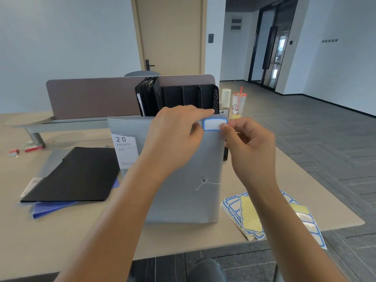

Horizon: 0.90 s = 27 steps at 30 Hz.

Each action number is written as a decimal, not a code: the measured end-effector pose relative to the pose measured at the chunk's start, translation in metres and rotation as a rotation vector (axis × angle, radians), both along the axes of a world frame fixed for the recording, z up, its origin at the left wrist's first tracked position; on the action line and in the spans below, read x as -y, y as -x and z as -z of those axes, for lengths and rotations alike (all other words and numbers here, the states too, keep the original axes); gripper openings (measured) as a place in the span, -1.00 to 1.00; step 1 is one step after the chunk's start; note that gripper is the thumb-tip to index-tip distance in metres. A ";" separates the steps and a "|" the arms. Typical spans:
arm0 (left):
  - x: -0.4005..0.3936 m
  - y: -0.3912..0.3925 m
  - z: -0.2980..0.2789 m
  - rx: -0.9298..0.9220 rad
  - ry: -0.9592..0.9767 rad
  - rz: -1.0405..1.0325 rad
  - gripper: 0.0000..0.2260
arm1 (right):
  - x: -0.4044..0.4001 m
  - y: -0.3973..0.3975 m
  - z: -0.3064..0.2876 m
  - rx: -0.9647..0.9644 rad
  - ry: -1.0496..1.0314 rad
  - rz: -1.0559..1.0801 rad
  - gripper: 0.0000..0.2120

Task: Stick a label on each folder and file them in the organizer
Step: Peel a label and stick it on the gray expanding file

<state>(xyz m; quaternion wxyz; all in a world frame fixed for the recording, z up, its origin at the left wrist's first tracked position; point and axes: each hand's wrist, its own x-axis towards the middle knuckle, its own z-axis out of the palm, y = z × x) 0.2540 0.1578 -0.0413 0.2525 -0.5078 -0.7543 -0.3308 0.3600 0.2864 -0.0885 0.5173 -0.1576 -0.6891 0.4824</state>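
Both hands up at the top right corner of the grey folder: left hand with index finger stretched along the top edge, other fingers curled at the label's left end, steadying the cover; right hand pinching the right end of the blue-bordered label, apparently to lay it flat and square. Folder propped up on the desk, likely for a firm pressing surface. Behind the folder, the black organizer, some slots filled. Right of the folder, label sheets; left of it, black folder over blue ones, seemingly unfiled.

Three loose folders, one organizer
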 end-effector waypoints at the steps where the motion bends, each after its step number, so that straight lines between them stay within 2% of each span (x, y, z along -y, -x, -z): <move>1: 0.000 -0.001 -0.001 0.005 0.003 -0.001 -0.57 | 0.000 0.001 0.000 0.002 -0.004 0.001 -0.93; 27: -0.005 -0.003 0.001 0.012 -0.064 -0.049 -0.70 | -0.001 0.002 -0.005 0.025 0.017 -0.003 -0.93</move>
